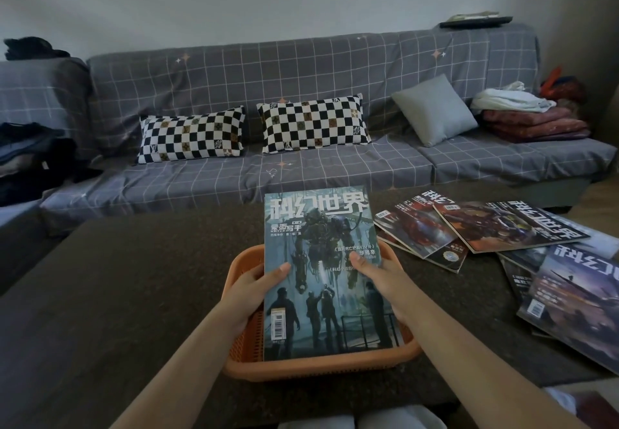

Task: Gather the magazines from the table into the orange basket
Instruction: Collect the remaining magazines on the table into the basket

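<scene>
A blue-green magazine (321, 261) with a robot on its cover is held tilted over the orange basket (315, 366), its lower edge down inside the basket. My left hand (254, 291) grips its left edge with the thumb on the cover. My right hand (378, 278) grips its right edge the same way. Several more magazines (495, 227) lie fanned out on the dark table (117, 294) to the right of the basket, with one purple-covered magazine (576, 298) at the table's right edge.
A grey checked sofa (301, 167) runs behind the table with two black-and-white cushions (315, 124), a grey cushion (435, 110) and folded blankets (532, 120). Dark clothes (33, 154) are piled at the left.
</scene>
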The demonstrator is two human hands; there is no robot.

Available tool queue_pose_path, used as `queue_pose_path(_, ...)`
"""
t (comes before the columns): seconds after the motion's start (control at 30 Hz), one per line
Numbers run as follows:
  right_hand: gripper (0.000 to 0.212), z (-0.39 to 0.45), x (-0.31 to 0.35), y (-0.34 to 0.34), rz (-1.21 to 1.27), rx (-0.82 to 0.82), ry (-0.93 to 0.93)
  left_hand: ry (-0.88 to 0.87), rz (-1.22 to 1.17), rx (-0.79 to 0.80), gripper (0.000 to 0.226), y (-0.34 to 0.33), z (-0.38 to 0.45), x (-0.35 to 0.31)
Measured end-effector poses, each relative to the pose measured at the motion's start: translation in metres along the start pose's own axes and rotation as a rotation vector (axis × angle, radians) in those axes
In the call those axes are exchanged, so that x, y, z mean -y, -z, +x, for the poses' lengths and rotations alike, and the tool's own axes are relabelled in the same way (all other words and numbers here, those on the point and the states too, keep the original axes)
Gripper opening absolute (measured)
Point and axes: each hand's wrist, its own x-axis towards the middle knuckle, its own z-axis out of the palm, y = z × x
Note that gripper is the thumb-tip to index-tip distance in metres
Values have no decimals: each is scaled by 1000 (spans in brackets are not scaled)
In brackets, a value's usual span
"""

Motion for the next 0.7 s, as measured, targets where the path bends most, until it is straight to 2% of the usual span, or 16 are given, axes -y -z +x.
queue_pose_path(0.07,3,-3,-1,-2,23,-13,61,-19,-16,-21,65,-1,-2,1)
queue_pose_path(0.27,16,-11,-2,-2,85,-34,168,-159,-94,-52,58,-5,-13,3)
queue_pose_path(0.37,39,-14,2,-2,101,4,245,-239,-111,-68,80,-2,-19,-2)
queue_pose_path(0.43,45,-12,9,1,139,38,279,-306,-82,-61,91,2,-18,-11)
queue_pose_path(0.53,46,-3,17,5,154,77,341,-382,-30,-63,96,10,-12,-25)
queue_pose_path(0.7,65,17,23,8,67,103,399,-430,57,-83,98,20,5,-35)
